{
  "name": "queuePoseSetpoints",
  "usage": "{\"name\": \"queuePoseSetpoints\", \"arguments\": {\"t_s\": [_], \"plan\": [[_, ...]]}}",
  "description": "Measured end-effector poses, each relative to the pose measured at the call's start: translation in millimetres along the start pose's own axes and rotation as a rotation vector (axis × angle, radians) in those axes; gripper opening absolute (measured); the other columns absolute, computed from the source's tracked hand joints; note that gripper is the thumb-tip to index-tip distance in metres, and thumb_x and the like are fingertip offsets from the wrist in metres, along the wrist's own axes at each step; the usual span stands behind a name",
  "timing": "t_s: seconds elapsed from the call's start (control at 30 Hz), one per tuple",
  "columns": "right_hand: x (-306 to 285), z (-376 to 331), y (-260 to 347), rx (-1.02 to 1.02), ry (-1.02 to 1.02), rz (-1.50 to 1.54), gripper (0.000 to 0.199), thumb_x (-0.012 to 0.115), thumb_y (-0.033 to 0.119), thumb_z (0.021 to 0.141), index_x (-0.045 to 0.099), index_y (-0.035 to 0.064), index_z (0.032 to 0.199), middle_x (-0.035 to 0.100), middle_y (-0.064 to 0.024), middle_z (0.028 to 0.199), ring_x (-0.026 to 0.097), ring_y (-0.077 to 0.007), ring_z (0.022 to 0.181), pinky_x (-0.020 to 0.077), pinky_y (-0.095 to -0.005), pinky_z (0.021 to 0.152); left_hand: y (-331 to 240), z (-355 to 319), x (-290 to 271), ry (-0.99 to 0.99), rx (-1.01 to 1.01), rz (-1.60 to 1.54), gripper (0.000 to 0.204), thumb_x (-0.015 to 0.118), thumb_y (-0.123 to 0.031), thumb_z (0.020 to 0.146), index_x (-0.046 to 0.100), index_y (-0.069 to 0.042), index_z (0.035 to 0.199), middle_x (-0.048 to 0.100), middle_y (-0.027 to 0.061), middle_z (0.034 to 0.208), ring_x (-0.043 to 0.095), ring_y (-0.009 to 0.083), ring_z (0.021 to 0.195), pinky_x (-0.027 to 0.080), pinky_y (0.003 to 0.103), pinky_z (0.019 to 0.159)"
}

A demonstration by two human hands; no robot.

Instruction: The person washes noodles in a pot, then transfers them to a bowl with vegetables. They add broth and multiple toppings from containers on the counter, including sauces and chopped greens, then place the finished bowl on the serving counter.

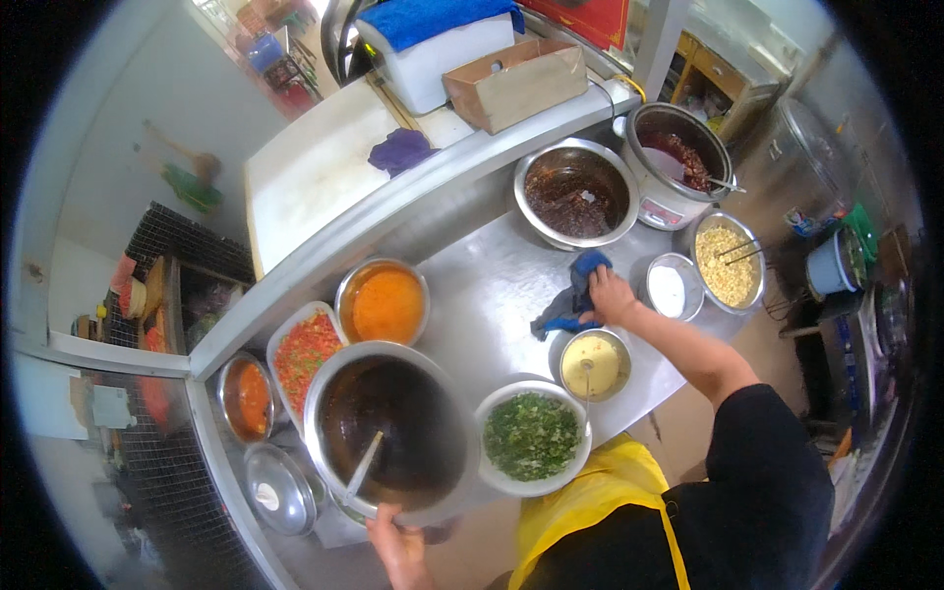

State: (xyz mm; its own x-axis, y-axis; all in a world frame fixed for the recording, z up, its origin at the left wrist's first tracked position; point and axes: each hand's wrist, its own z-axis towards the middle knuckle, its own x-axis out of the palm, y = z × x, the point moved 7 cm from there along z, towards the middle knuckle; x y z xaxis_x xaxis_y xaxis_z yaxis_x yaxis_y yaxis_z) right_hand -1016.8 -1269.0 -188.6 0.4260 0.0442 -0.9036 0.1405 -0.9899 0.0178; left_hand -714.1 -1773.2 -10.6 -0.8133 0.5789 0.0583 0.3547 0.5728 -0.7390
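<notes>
My left hand (pixel 395 543) is closed on the near rim of a large metal bowl (pixel 447 385) with dark brown sauce and a pale-handled spoon (pixel 366 467) in it. The bowl appears tilted. My right hand (pixel 612 297) presses a crumpled dark blue cloth (pixel 568 305) on the steel counter (pixel 467 261), its fingers gripping the cloth. Just beyond the cloth stands a metal bowl of dark chili paste (pixel 580 202). A small bowl of white powder (pixel 669 291) is right of this hand, and a yellow-sauce bowl (pixel 593 364) sits below the wrist.
A bowl of chopped greens (pixel 532 438) is at the near edge. Orange sauce (pixel 385 305), chopped red peppers (pixel 307 359) and a lidded pot (pixel 280 489) stand left. At the right are a cooker (pixel 678 157) and a bowl of chopped nuts (pixel 726 261). A ledge (pixel 433 182) runs behind.
</notes>
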Motion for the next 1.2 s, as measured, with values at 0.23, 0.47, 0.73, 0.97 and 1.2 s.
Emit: {"name": "queuePoseSetpoints", "arguments": {"t_s": [0.23,0.47,0.73,0.97,1.2], "plan": [[-4.8,91.7,92.5,-0.079,-0.368,0.442,0.037,0.067,0.022,0.090,0.059,-0.0057,0.113,0.070,-0.0277,0.106,0.072,-0.0422,0.096,0.0587,-0.0502,0.085,10.7,4.7,-20.7,0.030,0.012,-0.036,0.046,0.060,0.005,0.076,0.056,-0.007,0.120,0.062,0.0061,0.104,0.064,0.0234,0.088,0.058,0.043,0.070],[-77.3,250.3,140.0,0.501,-0.493,1.521,0.058,0.063,0.024,0.092,0.045,-0.0098,0.136,0.064,-0.0358,0.123,0.062,-0.0475,0.119,0.0506,-0.0501,0.101,8.8,-5.5,-29.2,-0.007,-0.051,0.124,0.025,0.066,-0.001,0.082,0.069,0.000,0.107,0.072,0.0094,0.097,0.070,0.0217,0.084,0.058,0.035,0.070],[-125.4,235.2,140.0,0.217,-0.937,1.552,0.072,0.062,0.016,0.090,0.029,-0.0139,0.146,0.051,-0.0367,0.139,0.051,-0.0484,0.132,0.0405,-0.0480,0.114,-9.5,-13.2,-12.0,-0.114,-0.036,0.118,0.028,0.068,0.000,0.078,0.068,0.002,0.106,0.071,0.0102,0.096,0.070,0.0229,0.083,0.058,0.034,0.069],[-104.4,255.5,134.3,0.581,-0.772,1.492,0.074,0.070,0.012,0.089,0.031,-0.0096,0.148,0.050,-0.0321,0.142,0.048,-0.0456,0.135,0.0391,-0.0471,0.116,-19.3,-10.9,-8.8,-0.108,0.032,0.032,0.023,0.070,0.001,0.078,0.068,0.001,0.101,0.071,0.0100,0.095,0.069,0.0238,0.083,0.058,0.033,0.070],[-124.2,236.7,224.4,0.438,-0.563,1.925,0.068,0.072,0.012,0.087,0.042,-0.0062,0.145,0.059,-0.0240,0.139,0.060,-0.0360,0.128,0.0462,-0.0437,0.111,-9.6,-3.6,-20.4,-0.038,0.020,0.027,0.022,0.070,-0.001,0.079,0.069,-0.002,0.101,0.072,0.0073,0.094,0.070,0.0216,0.083,0.057,0.032,0.068]]}}
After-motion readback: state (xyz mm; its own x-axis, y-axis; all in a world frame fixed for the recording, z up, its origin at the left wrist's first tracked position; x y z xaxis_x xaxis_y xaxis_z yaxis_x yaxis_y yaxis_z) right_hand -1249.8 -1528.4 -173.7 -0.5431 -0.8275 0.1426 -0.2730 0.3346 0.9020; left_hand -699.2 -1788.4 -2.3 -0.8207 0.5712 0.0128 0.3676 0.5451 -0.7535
